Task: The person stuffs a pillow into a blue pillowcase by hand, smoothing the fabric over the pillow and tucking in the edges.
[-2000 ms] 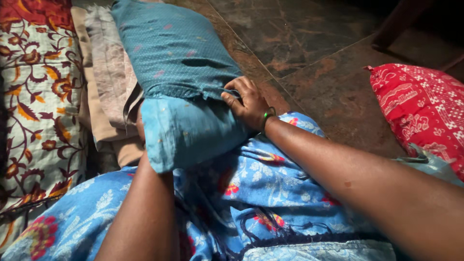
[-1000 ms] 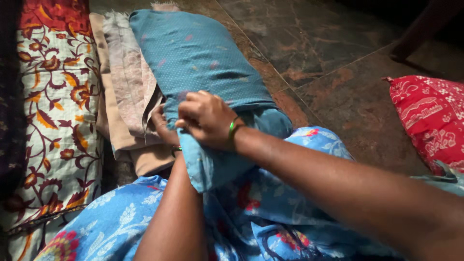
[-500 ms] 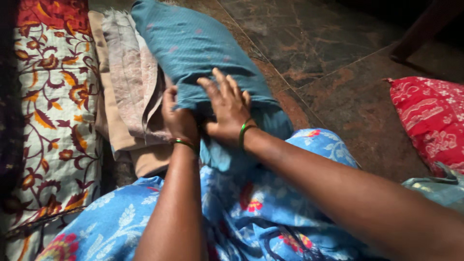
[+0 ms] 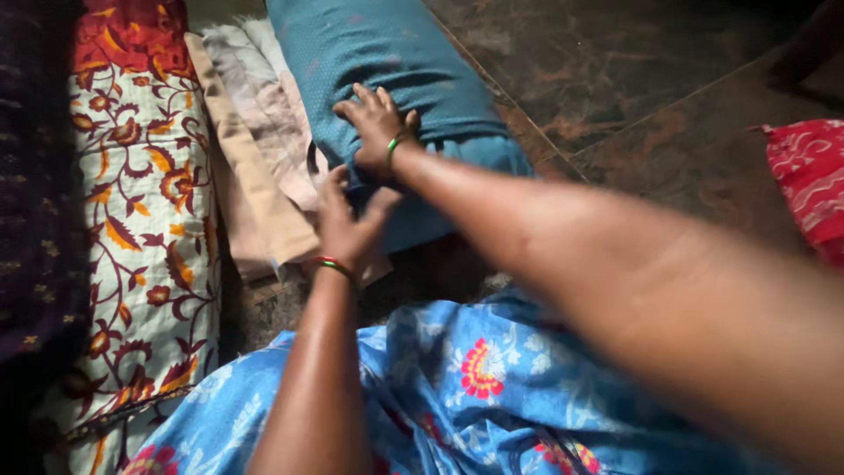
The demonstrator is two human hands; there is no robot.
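1. The right hand (image 4: 376, 130) is lying palm down, fingers spread flat, on the near part of a folded teal cloth (image 4: 400, 66); it is pressing on the cloth rather than gripping it.
2. A green bangle (image 4: 393, 141) is sitting on the right wrist, just at the cloth's folded edge.
3. The left hand (image 4: 347, 224) is hovering open, fingers loosely splayed, just below the right hand, over the near end of the teal cloth; whether it is touching the fabric cannot be told from this view.
4. A red and green bangle (image 4: 334, 266) is circling the left wrist.
5. The teal cloth is lying lengthwise on the dark stone floor (image 4: 615, 88), running from the top edge of the view down toward the person's lap, with a lighter blue layer showing at its near end.
6. Just left of the teal cloth, a pale pink and beige folded cloth (image 4: 255, 149) is lying alongside it, touching or slightly tucked under its left edge.
7. Further left, a cream cloth with red and orange flowers (image 4: 145, 220) is stretching along the floor, and a dark cloth (image 4: 35, 176) is lying at the left edge.
8. A blue flowered garment (image 4: 475, 387) is covering the person's lap at the bottom edge.
9. A red patterned cloth (image 4: 813, 180) is lying at the right edge of the floor, well apart from both hands.
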